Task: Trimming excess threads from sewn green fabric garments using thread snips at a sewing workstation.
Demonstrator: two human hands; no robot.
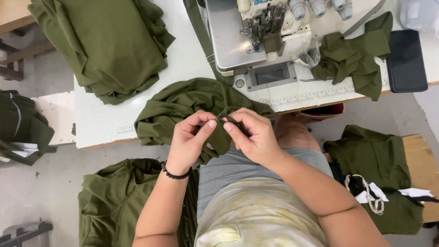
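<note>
- the left hand (190, 139) is closed on an olive-green garment (192, 107), thumb pressed over a fold of its edge.
- the right hand (254, 135) pinches the same fold from the other side, fingers curled shut on the cloth; the two hands nearly touch.
- the garment spills off the front edge of the white worktop (105, 119), just in front of the sewing machine (256, 36), and hangs toward the person's lap.
- a black bead bracelet (175, 174) circles the left wrist.
- a folded stack of the same green fabric (103, 43) lies on the worktop well left of the sewing machine.
- a smaller crumpled green piece (356, 57) lies on the worktop just right of the sewing machine, and a dark flat rectangular object (406, 61) lies beyond it, further right.
- more green cloth (114, 201) is heaped on the floor, below and left of the sewing machine, beside the person's left forearm.
- another green pile (382, 171) rests on a wooden stool (418, 148), below and right of the sewing machine, with white scraps (414, 192) on top.
</note>
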